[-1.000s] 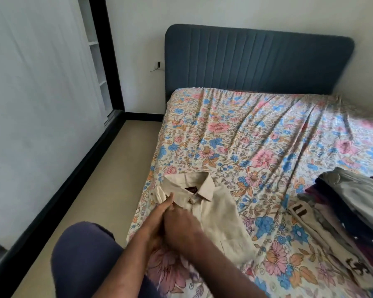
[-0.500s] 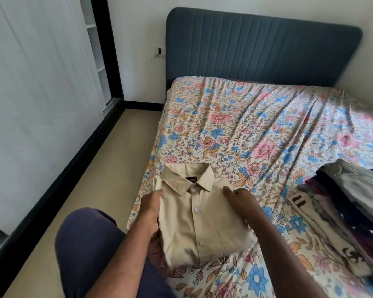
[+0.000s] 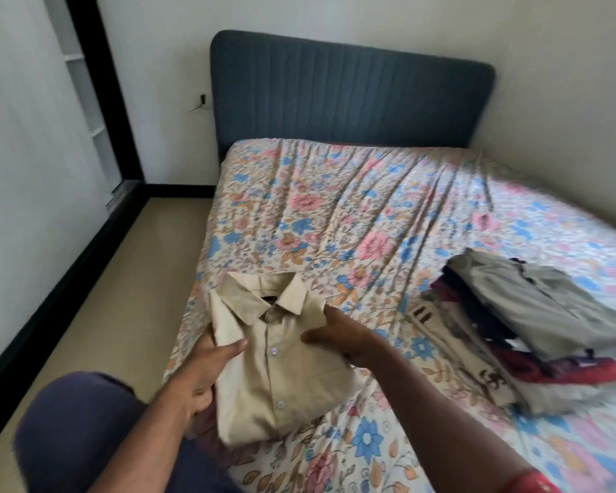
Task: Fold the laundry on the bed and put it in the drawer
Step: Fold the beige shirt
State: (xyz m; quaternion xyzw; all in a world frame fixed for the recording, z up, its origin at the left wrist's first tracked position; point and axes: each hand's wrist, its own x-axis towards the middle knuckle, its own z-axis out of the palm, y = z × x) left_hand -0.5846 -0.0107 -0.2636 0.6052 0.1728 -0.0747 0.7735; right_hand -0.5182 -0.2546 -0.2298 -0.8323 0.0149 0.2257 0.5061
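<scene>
Folding looks finished on the beige shirt, which sits as a neat buttoned rectangle with its collar at the far end, at the near left corner of the bed; to its right, near the right edge of the view, a stack of folded clothes already waits on the floral sheet, a grey garment on top. No drawer shows anywhere in view, so by my reading the putting-away part is all still to come, and whether more unfolded laundry lies out of sight cannot be told. The left hand grips the shirt's left edge, thumb lying across the top of the cloth and fingers curled out of sight beneath it. The right hand holds the opposite edge just below the collar, thumb on top and fingers tucked under. So the shirt lies between the two hands, caught at both sides, its near end seemingly raised a little off the sheet, though blur makes that uncertain
</scene>
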